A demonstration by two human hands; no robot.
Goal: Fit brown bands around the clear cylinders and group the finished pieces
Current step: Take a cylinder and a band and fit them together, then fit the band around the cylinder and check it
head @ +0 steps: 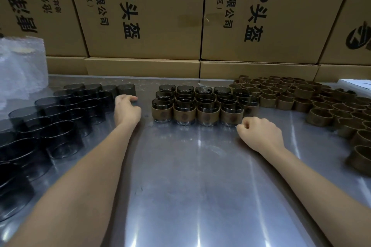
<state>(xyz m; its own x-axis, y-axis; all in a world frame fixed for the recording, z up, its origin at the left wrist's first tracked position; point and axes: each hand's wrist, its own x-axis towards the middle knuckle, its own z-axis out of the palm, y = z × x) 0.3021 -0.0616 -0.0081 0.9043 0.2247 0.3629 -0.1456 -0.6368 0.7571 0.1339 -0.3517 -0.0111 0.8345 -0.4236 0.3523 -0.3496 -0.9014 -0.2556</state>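
Now my left hand rests loosely curled, holding nothing, beside the bare dark glasses; my right hand is fisted, empty, just before the banded glasses between both hands. Loose brown bands lie right.

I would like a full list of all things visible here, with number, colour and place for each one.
bare smoky clear glass cylinders: several dozen, dark grey, table left
glass cylinders wearing brown bands: roughly twenty, grouped in rows, table centre
loose brown band rings: many dozens, brown, table right
shiny metal table: one, silver, underneath everything
printed cardboard boxes: several, tan, stacked behind table
clear bubble-wrap roll: one, whitish, far left
white flat object: one, right edge, unclear
left hand: beside the bare cylinders, holding nothing
right hand: curled, empty, near the banded group
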